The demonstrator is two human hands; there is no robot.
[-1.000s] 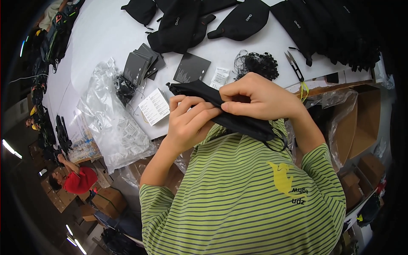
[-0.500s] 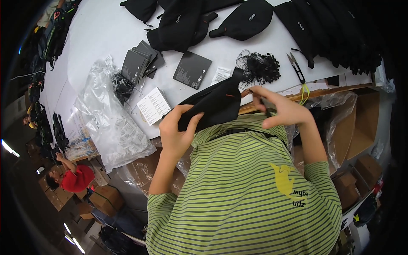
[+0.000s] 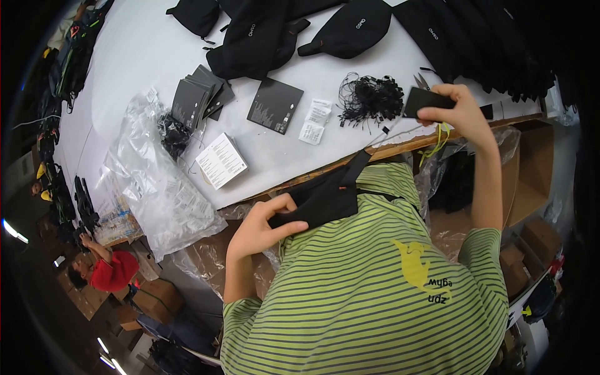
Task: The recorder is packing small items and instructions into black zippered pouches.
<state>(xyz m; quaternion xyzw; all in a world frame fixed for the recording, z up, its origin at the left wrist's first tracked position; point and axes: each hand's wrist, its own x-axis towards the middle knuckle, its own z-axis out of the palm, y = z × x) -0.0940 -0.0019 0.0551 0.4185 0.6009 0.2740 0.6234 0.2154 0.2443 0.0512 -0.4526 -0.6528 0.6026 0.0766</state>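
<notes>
My left hand (image 3: 265,228) grips a black fabric waist bag (image 3: 325,200) low against my striped shirt, thumb on the near side. Off to the right, my right hand (image 3: 459,115) pinches a flat black hang tag (image 3: 425,102) between thumb and fingers. A thin string (image 3: 400,135) runs from the bag's strap end up toward the right hand, with a small black piece on it. Just behind the tag lie thread snips (image 3: 422,81) with a yellow cord, partly hidden by the hand. A tangle of black tag strings (image 3: 372,99) sits left of the right hand.
On the white table (image 3: 144,37) lie dark cards (image 3: 197,94), another dark card (image 3: 275,106), white label slips (image 3: 315,120) and a white card stack (image 3: 220,161). A clear plastic bag (image 3: 162,194) stands left. Black bags (image 3: 350,28) line the far side. Cardboard boxes (image 3: 534,169) stand right.
My right hand has moved away from the bag, up and right, and the black tag now shows in it. My left hand has lowered the bag toward my body.
</notes>
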